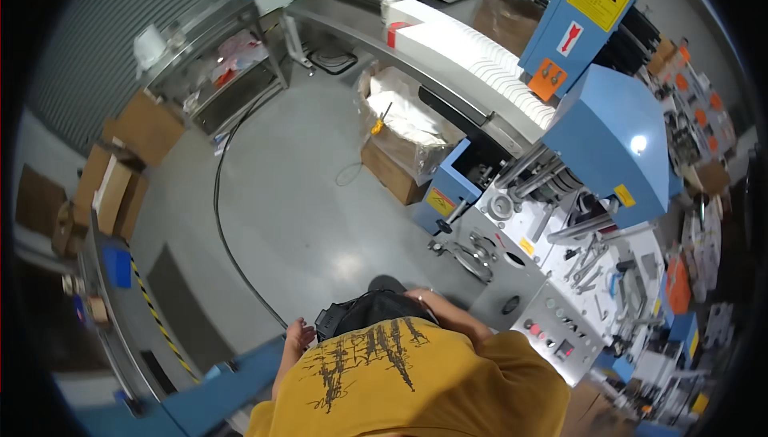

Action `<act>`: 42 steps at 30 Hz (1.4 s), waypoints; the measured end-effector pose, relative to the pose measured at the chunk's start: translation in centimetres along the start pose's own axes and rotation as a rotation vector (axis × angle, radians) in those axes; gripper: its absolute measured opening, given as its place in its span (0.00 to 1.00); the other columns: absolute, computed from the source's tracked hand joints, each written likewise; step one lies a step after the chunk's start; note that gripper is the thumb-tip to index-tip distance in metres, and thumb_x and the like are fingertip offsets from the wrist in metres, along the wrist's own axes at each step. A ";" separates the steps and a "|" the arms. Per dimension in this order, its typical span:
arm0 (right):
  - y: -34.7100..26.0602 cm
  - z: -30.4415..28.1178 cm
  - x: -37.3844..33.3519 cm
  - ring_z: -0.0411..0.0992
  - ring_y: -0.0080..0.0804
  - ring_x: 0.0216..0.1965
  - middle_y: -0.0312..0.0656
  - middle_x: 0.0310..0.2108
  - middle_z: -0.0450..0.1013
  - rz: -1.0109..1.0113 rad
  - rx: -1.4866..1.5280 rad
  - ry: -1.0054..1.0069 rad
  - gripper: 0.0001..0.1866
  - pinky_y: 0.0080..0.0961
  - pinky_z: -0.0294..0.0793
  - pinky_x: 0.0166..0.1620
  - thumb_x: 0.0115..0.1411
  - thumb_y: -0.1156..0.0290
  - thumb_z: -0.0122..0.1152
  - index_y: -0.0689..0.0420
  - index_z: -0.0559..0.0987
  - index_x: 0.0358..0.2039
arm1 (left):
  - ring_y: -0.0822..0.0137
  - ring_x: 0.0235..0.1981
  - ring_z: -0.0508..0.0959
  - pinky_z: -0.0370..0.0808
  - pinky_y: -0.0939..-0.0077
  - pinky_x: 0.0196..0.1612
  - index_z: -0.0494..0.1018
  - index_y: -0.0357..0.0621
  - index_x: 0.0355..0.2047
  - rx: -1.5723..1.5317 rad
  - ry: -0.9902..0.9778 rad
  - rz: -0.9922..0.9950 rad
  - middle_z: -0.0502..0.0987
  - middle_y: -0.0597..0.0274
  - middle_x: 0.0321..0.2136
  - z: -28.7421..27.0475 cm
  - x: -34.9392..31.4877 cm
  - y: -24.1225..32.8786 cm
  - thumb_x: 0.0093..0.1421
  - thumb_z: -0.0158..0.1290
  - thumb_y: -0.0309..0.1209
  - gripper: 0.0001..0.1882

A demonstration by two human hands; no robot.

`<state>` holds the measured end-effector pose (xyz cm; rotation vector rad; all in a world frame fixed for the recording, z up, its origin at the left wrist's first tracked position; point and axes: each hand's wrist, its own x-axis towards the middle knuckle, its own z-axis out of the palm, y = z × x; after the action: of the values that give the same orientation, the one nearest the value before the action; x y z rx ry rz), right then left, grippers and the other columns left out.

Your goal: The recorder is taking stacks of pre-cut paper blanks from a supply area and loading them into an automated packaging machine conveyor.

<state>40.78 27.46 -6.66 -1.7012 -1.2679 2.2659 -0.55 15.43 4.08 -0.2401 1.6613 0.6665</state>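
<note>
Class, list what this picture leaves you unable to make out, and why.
All in the head view:
Right hand: too small against the black fabric to tell its grip.
Left hand: too small to tell whether it holds anything.
Cardboard box: lower contents hidden by white material on top.
Far-right equipment: blurred, cut by the dark lens rim.
</note>
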 end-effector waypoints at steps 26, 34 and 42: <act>-82.4 -22.5 9.3 0.66 0.50 0.51 0.50 0.48 0.70 -0.993 -0.527 1.355 0.16 0.41 0.66 0.52 0.57 0.65 0.56 0.56 0.77 0.45 | 0.48 0.47 0.71 0.69 0.61 0.49 0.73 0.39 0.45 1.086 -0.232 1.907 0.72 0.46 0.43 48.7 -8.5 77.0 0.53 0.55 0.29 0.19; -88.0 -32.0 14.7 0.50 0.51 0.63 0.50 0.62 0.55 -0.109 -0.686 1.641 0.21 0.45 0.54 0.61 0.54 0.58 0.59 0.52 0.76 0.47 | 0.43 0.59 0.61 0.62 0.58 0.59 0.58 0.40 0.60 1.400 -0.576 1.989 0.62 0.43 0.57 67.1 -7.9 87.9 0.46 0.64 0.36 0.43; -86.6 -31.2 14.1 0.54 0.49 0.61 0.52 0.60 0.55 0.062 -0.650 1.698 0.22 0.42 0.59 0.58 0.47 0.76 0.58 0.58 0.73 0.46 | 0.49 0.57 0.65 0.63 0.66 0.59 0.56 0.37 0.60 1.655 -1.468 1.722 0.64 0.44 0.55 72.3 -6.6 91.9 0.42 0.65 0.40 0.47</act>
<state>24.22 109.80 33.57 -2.5746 -1.2381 -0.2033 14.30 128.18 32.22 2.3938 0.0865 0.1474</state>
